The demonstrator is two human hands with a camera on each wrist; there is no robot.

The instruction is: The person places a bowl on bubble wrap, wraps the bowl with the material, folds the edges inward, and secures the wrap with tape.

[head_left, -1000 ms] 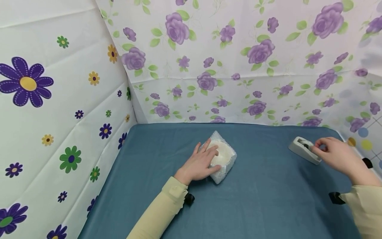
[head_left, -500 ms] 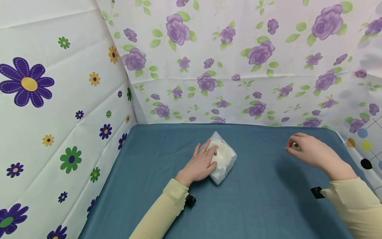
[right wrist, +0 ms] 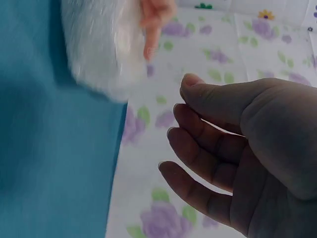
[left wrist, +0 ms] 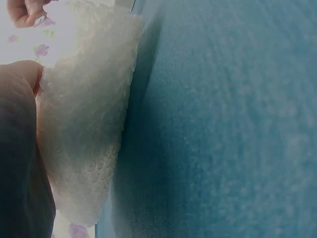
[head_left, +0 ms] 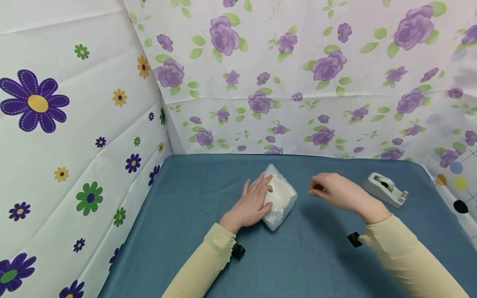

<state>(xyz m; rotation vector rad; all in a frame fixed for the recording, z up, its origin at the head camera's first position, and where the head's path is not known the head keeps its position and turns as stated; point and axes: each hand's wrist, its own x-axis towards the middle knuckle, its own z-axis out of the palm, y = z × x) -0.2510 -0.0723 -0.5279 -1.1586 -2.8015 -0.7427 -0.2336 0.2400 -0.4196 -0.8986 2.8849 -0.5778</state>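
A bowl-like pale round thing [head_left: 280, 193] shows in a wrapping of bubble wrap [head_left: 276, 217] on the blue-covered table. My left hand [head_left: 249, 205] rests on the wrapped bundle with fingers spread, pressing its left side; its edge [left wrist: 22, 94] shows dark in the left wrist view. To the right of the bundle, my right hand [head_left: 337, 192] is raised above the table with thumb and index finger together. A small clear bit, like tape [left wrist: 39, 21], glints at those fingertips in the left wrist view. The other fingers curl loosely in the right wrist view.
A white tape dispenser [head_left: 385, 190] with a roll in it stands behind my right wrist, at the table's right. Flower-printed sheets [head_left: 231, 120] hang along the back and left of the blue tabletop [head_left: 193, 194].
My right hand has left the tape dispenser and moved left toward the wrapped bundle. The dispenser stands uncovered. My left hand stays on the bundle, its fingers hardly shifting.
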